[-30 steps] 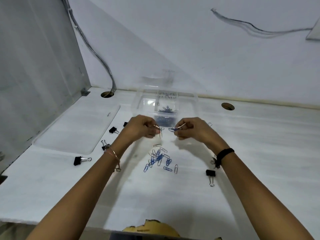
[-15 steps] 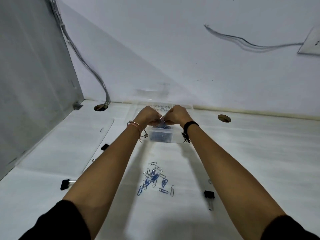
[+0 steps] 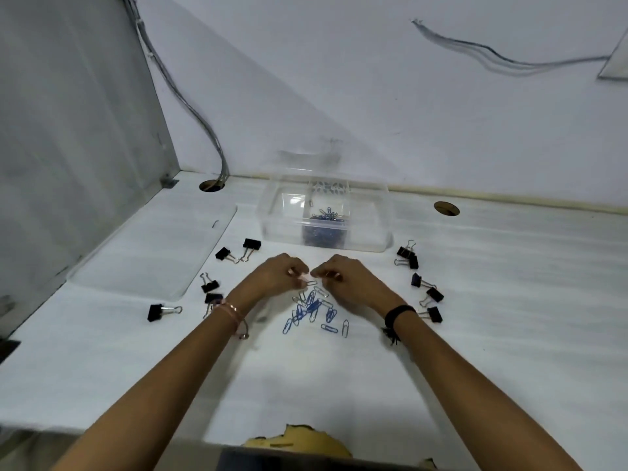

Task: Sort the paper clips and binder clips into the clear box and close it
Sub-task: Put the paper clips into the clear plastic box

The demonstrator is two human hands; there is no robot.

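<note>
Gathering paper clips point(image 3: 311, 309) is the step in hand. Left hand point(image 3: 277, 277) and right hand point(image 3: 345, 278) meet at the pile's 12 o'clock edge, grips curled; whether either holds anything I cannot tell. Box point(image 3: 276, 217) stands open at 12 o'clock. Next: pinch clips and carry them there.

Blue and silver paper clips point(image 3: 311, 309), black binder clips point(image 3: 431, 294), white table point(image 3: 509, 300).

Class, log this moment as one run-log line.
left hand: at paper clip pile; right hand: same; clear box: open, partly filled; binder clips: on table
</note>
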